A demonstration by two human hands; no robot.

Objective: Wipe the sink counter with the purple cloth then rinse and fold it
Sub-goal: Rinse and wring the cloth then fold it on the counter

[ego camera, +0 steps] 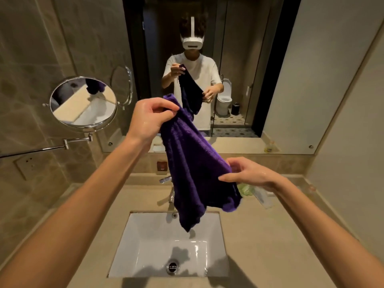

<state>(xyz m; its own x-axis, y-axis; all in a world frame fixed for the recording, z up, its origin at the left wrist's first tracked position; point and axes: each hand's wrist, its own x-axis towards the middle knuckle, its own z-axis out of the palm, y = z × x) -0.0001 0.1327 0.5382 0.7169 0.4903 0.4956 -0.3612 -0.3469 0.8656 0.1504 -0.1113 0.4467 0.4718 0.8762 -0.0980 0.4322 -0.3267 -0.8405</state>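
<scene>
Both grips are closed on the purple cloth (195, 167): the left hand (153, 117) pinches an upper corner between thumb and fingers, held high in front of the wall mirror (291, 80), and the right hand (249, 173) pinches a lower edge off to the side, with the fingers wrapped over the fabric. Between them the cloth hangs stretched on a slant above the sink (145, 235), with its loose lower corner drooping toward the basin and hiding most of the tap (171, 196). It touches neither the sink nor the worktop (259, 235). The fabric looks thick and plush, completely limp, sagging under its own weight wherever it is unsupported. Droplets glisten on both hands and the basin floor looks wet, so I judge the cloth is damp and somewhat heavier than when dry, with the rinse likely done and the fold in hand. Such a cloth will not slip much, since the pile gives purchase, but it will bunch and twist rather than hold a crease. The best places to hold it are the corners, with two adjacent ones pulled level so the edge goes taut and the rest hangs flat. At present the corners sit at unequal heights, so the sheet hangs skewed. A few small toiletries (261, 194) lie on the worktop behind the right hand, close enough for a swinging wet corner to brush them.
</scene>
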